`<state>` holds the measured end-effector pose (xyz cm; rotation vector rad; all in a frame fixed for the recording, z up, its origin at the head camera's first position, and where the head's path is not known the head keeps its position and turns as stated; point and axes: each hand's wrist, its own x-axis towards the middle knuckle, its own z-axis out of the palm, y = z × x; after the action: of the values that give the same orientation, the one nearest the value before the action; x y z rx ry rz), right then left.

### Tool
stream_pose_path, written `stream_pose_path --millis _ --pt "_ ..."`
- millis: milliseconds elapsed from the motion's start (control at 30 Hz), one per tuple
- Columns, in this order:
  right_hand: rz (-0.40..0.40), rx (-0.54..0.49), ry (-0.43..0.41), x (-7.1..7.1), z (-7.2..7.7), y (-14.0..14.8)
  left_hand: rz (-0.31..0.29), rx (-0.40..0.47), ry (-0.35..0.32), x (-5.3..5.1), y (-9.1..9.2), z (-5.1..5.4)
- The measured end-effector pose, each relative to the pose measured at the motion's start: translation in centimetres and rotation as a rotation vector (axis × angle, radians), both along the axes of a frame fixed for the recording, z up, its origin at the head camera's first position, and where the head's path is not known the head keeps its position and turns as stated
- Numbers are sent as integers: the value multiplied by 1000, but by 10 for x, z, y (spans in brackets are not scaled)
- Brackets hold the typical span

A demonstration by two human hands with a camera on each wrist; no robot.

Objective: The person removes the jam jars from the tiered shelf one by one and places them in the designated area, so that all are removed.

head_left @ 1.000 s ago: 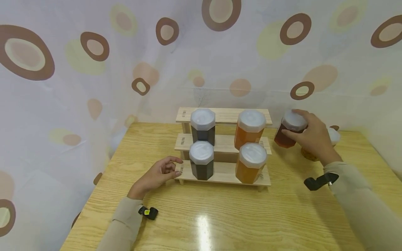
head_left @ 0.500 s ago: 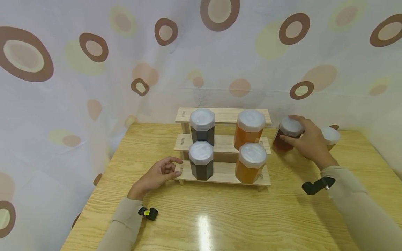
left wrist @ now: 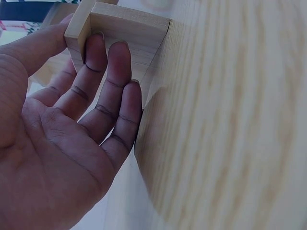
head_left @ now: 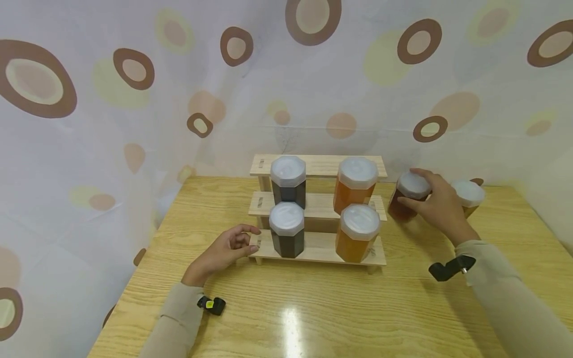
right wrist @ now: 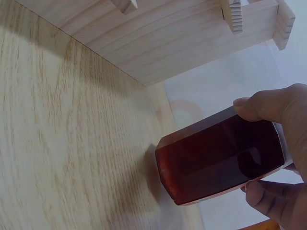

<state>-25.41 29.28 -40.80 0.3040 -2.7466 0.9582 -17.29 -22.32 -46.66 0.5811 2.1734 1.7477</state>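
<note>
Beside the rack's right end, a dark red jar in our right hand

We hold the dark red jar (right wrist: 216, 160) by its upper part, right hand (head_left: 440, 209) curled close under the lid (head_left: 414, 184). Its base is near the table (head_left: 313, 308); whether it touches, we cannot tell. With the grip so high, the lower end could swing, so we'd best pinch the walls firmly, not the lid alone, and watch the base rather than the top. Another jar (head_left: 468, 193), half hidden behind our knuckles, calls for room on that side. Our left hand (head_left: 223, 251), fingers loosely bent and thumb apart, is by the left end of the rack (head_left: 322, 165); contact is unclear.
</note>
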Motion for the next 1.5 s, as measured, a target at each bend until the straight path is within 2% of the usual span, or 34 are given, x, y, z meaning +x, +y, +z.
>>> stream_pose_path --millis 733,900,1100,1333,1500 --pt "-10 19 11 2 -8 3 -8 16 -4 -1 0 0" --pt "1 3 26 2 -10 5 -2 12 -9 0 0 0" --pt "28 -11 -2 2 -9 10 -2 10 -3 -1 0 0" --pt "51 15 -16 1 -8 12 -13 1 17 -1 -1 -2" --pt "39 46 -16 0 -9 11 -2 -22 9 0 0 1"
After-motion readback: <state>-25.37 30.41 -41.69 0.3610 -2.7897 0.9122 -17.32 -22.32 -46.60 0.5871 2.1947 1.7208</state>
